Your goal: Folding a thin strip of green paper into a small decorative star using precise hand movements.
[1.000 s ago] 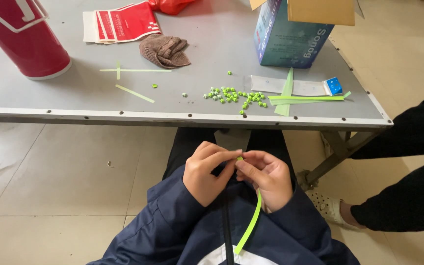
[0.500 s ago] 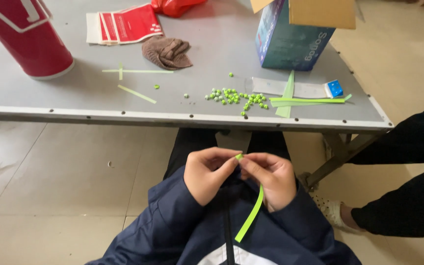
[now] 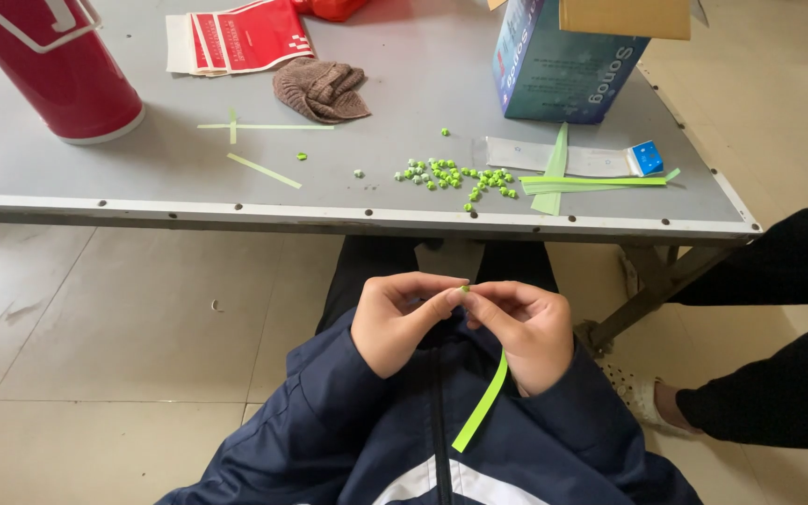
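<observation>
Both hands point(image 3: 465, 323) meet before the table point(image 3: 142, 178), folded pieces point(image 3: 451, 176) lying between cup point(image 3: 53, 65) and box point(image 3: 568, 61).

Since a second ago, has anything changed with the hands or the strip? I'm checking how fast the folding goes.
Little changed. Both hands, left hand and right hand, still pinch the green paper strip at its top, fingertips together; the strip still hangs over the jacket. The green beads, loose strips, red cup and box stayed on the table.

Left hand point(image 3: 402, 323) and right hand point(image 3: 526, 332) pinch green paper strip point(image 3: 481, 410) at fingertips, over lap. On desk point(image 3: 142, 178): small green folded pieces point(image 3: 451, 176), more strips point(image 3: 591, 182), brown cloth point(image 3: 320, 90), red cylinder point(image 3: 53, 65), blue box point(image 3: 563, 65).
</observation>
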